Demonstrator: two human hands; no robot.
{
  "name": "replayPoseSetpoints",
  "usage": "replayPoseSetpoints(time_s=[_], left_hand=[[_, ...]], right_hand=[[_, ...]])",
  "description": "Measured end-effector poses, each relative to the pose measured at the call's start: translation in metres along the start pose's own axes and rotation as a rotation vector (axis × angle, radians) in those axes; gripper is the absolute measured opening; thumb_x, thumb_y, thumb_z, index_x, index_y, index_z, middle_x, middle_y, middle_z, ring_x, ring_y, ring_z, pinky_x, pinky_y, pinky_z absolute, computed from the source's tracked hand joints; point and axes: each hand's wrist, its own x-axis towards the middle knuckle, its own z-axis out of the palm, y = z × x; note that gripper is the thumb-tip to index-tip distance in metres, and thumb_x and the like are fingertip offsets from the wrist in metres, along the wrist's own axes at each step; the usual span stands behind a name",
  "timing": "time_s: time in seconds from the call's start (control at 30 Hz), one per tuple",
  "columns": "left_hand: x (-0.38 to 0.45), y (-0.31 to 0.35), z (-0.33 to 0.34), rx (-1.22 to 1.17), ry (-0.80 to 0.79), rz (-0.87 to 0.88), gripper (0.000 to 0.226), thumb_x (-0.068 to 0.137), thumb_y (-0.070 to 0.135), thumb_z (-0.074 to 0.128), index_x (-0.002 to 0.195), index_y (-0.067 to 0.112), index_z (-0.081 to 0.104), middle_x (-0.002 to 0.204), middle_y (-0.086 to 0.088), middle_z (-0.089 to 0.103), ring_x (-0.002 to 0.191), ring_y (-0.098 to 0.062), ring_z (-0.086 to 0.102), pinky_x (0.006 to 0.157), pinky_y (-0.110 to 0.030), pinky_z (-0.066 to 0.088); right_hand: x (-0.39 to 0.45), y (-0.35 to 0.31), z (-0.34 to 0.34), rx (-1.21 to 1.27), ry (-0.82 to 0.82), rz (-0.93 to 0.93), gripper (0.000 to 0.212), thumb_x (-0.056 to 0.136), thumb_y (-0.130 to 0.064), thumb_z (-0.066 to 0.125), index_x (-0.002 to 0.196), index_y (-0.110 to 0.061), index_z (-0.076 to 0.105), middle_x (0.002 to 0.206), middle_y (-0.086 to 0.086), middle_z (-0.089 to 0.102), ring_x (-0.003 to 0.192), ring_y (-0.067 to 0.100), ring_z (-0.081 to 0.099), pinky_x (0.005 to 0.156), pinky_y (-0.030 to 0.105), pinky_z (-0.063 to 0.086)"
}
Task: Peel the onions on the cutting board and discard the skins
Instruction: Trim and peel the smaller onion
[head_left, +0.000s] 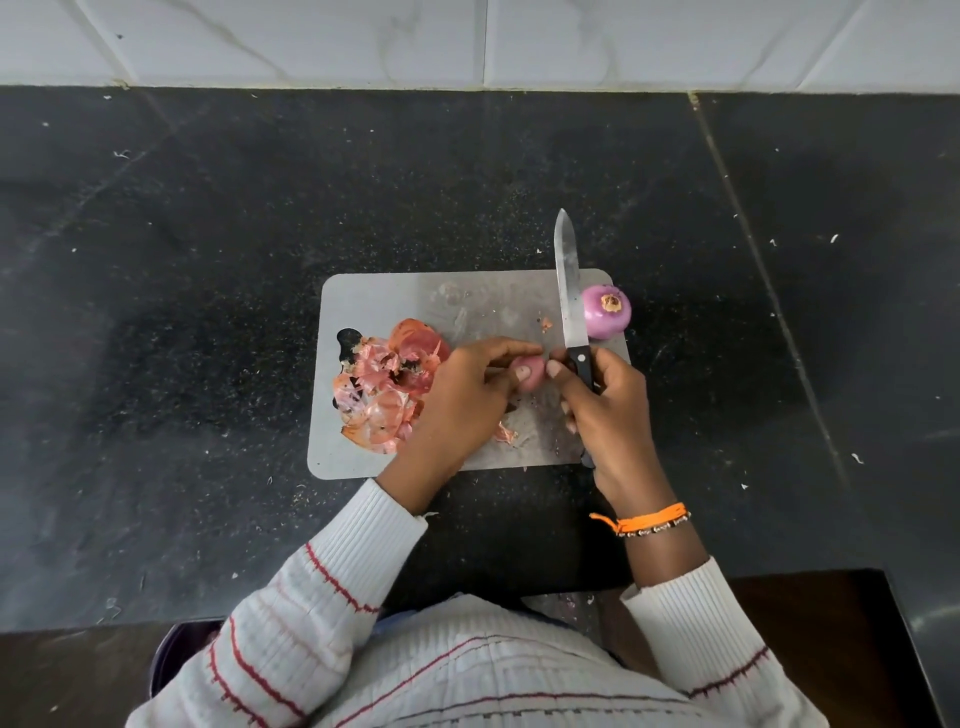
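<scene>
we are taking the cutting board (363, 296) as our landmark and reading across it from its left end; on that left end a heap of loose skins (382, 387) is lying, pink and papery, not yet discarded; just right of the heap, over the board's middle, our left hand (462, 395) is curling its fingers round a small onion (531, 373), thumb across the near side, so only a pink patch is showing; right of that, our right hand (605, 410) is wrapping its fingers round the black handle of the knife (569, 291), the blade pointing away past the board's far edge, while its thumb tip is meeting the onion, seemingly pinching at a flap of skin; at the board's far right corner a second onion (606, 310) is sitting, already looking bare and glossy; to do this step well, we judge, we should be keeping the blade angled away from the left fingers, lifting only the dry outer layer, and turning the onion in the left hand rather than tugging hard.
</scene>
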Motion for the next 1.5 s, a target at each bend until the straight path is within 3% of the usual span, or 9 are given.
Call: replayPoseSetpoints(time_s=[0.17, 0.3, 0.5, 0.63, 0.8, 1.07, 1.2, 1.37, 1.5], left_hand=[[-0.004, 0.005, -0.005, -0.297, -0.044, -0.186, 0.018, 0.088, -0.002, 0.055, 0.1, 0.007, 0.065, 0.093, -0.008, 0.066, 0.083, -0.016, 0.065, 0.073, -0.024, 0.057], [-0.005, 0.013, -0.01, -0.469, -0.071, -0.276, 0.019, 0.091, -0.001, 0.05, 0.101, 0.007, 0.064, 0.094, -0.007, 0.063, 0.073, -0.012, 0.062, 0.065, -0.017, 0.054], [-0.005, 0.015, -0.012, -0.524, -0.077, -0.285, 0.033, 0.095, -0.005, 0.039, 0.102, 0.013, 0.066, 0.114, -0.006, 0.055, 0.099, -0.022, 0.061, 0.074, -0.02, 0.056], [-0.005, 0.015, -0.01, -0.568, -0.016, -0.367, 0.017, 0.093, 0.0, 0.046, 0.097, 0.008, 0.061, 0.104, -0.012, 0.058, 0.079, -0.017, 0.066, 0.066, -0.02, 0.058], [-0.003, 0.013, -0.003, -0.559, 0.057, -0.371, 0.018, 0.089, 0.007, 0.057, 0.105, 0.001, 0.053, 0.097, -0.018, 0.06, 0.074, -0.017, 0.066, 0.057, -0.017, 0.055], [-0.002, 0.005, -0.001, -0.148, 0.036, -0.174, 0.019, 0.084, 0.014, 0.066, 0.101, 0.012, 0.058, 0.081, -0.008, 0.067, 0.07, -0.018, 0.069, 0.069, -0.029, 0.059], [-0.001, -0.003, 0.003, 0.204, 0.068, 0.023, 0.029, 0.076, 0.009, 0.072, 0.102, 0.017, 0.062, 0.088, 0.0, 0.068, 0.079, -0.011, 0.064, 0.072, -0.019, 0.054], [0.0, -0.01, 0.012, 0.331, 0.131, 0.188, 0.031, 0.075, -0.002, 0.07, 0.103, 0.009, 0.063, 0.095, -0.005, 0.069, 0.087, -0.017, 0.065, 0.08, -0.032, 0.055], [0.001, -0.014, 0.016, 0.314, 0.165, 0.212, 0.03, 0.074, -0.005, 0.069, 0.101, 0.007, 0.064, 0.095, -0.005, 0.07, 0.087, -0.016, 0.066, 0.08, -0.025, 0.053]], right_hand=[[0.008, 0.003, 0.005, -0.183, 0.048, -0.131, 0.01, 0.085, -0.011, 0.066, 0.093, -0.017, 0.064, 0.079, -0.009, 0.064, 0.072, 0.007, 0.059, 0.066, 0.021, 0.045], [0.008, 0.007, 0.005, -0.387, 0.111, -0.233, 0.015, 0.087, -0.012, 0.064, 0.101, -0.007, 0.064, 0.088, 0.0, 0.066, 0.078, 0.008, 0.058, 0.065, 0.001, 0.038], [0.001, 0.011, 0.001, -0.516, 0.037, -0.264, 0.013, 0.09, -0.013, 0.059, 0.099, -0.005, 0.062, 0.088, 0.005, 0.067, 0.083, 0.02, 0.063, 0.07, 0.027, 0.048], [-0.003, 0.008, 0.002, -0.46, 0.09, -0.336, 0.009, 0.085, -0.009, 0.064, 0.094, -0.006, 0.062, 0.087, 0.008, 0.064, 0.08, 0.02, 0.06, 0.067, 0.017, 0.045], [-0.006, 0.0, 0.003, -0.151, 0.006, -0.187, 0.011, 0.086, -0.011, 0.064, 0.096, -0.011, 0.064, 0.085, 0.003, 0.069, 0.081, 0.019, 0.066, 0.075, 0.036, 0.056], [0.003, 0.003, -0.001, -0.018, -0.047, -0.071, 0.018, 0.083, -0.012, 0.068, 0.1, -0.016, 0.066, 0.085, -0.005, 0.068, 0.082, 0.013, 0.065, 0.065, 0.024, 0.047], [0.006, 0.003, -0.003, -0.001, -0.036, -0.033, 0.021, 0.083, -0.011, 0.069, 0.104, -0.013, 0.065, 0.087, -0.003, 0.068, 0.08, 0.007, 0.065, 0.057, 0.013, 0.045], [0.012, 0.005, 0.001, 0.106, -0.007, 0.054, 0.019, 0.084, -0.012, 0.068, 0.102, -0.009, 0.063, 0.076, -0.004, 0.062, 0.055, -0.003, 0.056, 0.047, 0.011, 0.04], [0.019, 0.009, 0.006, 0.145, 0.055, 0.118, 0.021, 0.085, -0.009, 0.065, 0.106, -0.008, 0.061, 0.084, 0.002, 0.063, 0.063, 0.003, 0.055, 0.05, 0.011, 0.043]])
